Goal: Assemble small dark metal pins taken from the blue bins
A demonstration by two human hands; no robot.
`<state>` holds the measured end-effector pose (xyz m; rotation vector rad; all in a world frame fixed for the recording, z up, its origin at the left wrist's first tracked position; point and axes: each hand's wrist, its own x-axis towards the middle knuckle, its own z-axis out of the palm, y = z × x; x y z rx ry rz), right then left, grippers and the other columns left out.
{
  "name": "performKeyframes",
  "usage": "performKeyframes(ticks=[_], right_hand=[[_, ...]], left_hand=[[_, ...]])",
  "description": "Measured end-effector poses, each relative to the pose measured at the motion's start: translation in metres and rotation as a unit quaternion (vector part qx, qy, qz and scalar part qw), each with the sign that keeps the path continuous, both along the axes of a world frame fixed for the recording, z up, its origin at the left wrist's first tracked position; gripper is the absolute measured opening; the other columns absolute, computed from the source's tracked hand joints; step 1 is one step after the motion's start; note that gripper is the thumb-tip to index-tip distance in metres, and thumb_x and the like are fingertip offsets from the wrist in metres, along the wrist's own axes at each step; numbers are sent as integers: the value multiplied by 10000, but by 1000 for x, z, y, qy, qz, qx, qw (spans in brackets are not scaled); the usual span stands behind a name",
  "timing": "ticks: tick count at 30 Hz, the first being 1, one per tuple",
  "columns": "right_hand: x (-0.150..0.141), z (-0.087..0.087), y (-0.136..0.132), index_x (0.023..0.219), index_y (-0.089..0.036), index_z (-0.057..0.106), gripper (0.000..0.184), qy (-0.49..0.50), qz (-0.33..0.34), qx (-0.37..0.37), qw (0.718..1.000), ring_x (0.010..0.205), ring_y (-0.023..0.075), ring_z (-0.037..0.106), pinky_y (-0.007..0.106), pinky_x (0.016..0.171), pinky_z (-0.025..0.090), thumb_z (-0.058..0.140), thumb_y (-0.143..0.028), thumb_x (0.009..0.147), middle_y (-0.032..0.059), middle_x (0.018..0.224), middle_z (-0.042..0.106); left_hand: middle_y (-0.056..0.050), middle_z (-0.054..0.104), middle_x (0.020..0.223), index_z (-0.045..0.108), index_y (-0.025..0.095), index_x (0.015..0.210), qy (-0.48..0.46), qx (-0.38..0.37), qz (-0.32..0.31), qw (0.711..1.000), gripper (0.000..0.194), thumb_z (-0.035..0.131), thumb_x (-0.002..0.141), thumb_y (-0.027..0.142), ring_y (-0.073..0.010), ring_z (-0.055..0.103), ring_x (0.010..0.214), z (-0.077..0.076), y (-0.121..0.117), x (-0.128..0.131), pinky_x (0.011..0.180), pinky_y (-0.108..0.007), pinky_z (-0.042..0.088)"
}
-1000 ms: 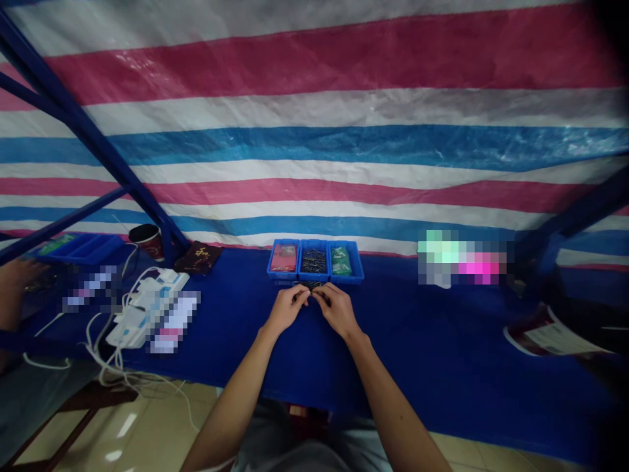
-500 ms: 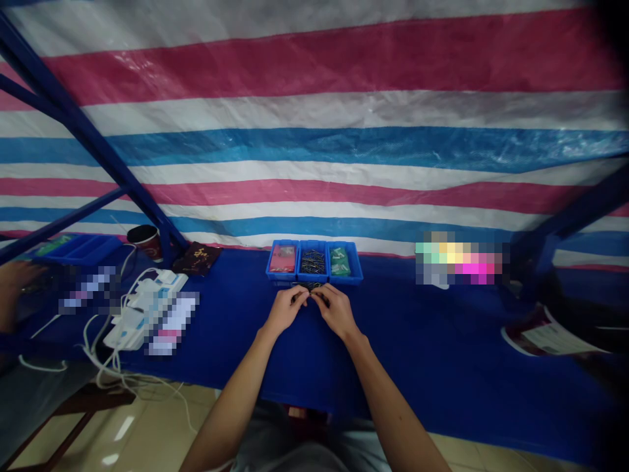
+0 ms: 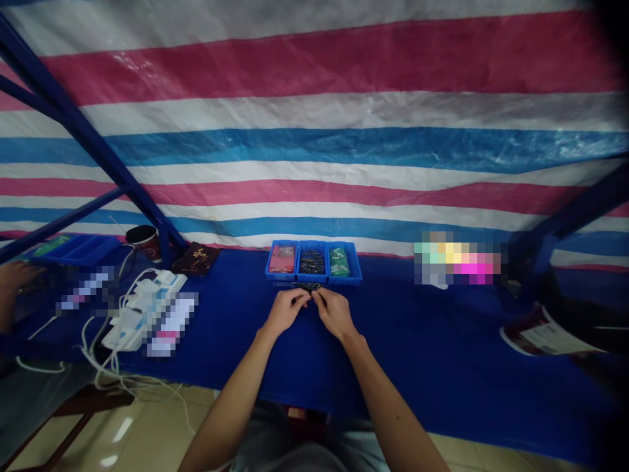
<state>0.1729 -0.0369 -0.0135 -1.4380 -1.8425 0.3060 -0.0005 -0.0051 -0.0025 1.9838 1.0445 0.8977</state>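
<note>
My left hand (image 3: 285,312) and my right hand (image 3: 334,314) meet at the middle of the blue-covered table, their fingertips pinching a small dark bundle of thin metal pieces (image 3: 308,286). The bundle lies just in front of three small blue bins. The left bin (image 3: 282,259) holds a red packet. The middle bin (image 3: 312,262) holds loose dark metal pins. The right bin (image 3: 339,261) holds green packets. My fingers hide part of the bundle.
A co-worker's hand (image 3: 14,275) rests at the far left near a blue compartment tray (image 3: 81,249). A white power strip (image 3: 142,314) with tangled cables, a paper cup (image 3: 145,241) and a dark pouch (image 3: 196,258) lie left. Pixelated items stand right. A striped tarp closes the back.
My hands have parted slightly, and more of the dark bundle shows above my fingers. The whole view has shifted a little.
</note>
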Motion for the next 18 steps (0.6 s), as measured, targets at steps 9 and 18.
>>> performKeyframes(ticks=[9,18], right_hand=[[0,-5,4,643,-212,564,478,-5,-44,3,999,535,157,581,269,544,273,384,-378,1053,21,594,625],[2,4,1,805,-220,638,289,97,31,11,995,711,174,626,265,671,443,471,-324,1017,26,778,664]], left_hand=[[-19,695,718,721,162,860,0,-6,-3,1000,282,537,965,348,-144,618,652,-1,-1,1,636,-215,435],[-17,682,698,703,160,889,-4,-20,4,1000,331,505,979,409,-138,588,618,0,0,-1,621,-217,422]])
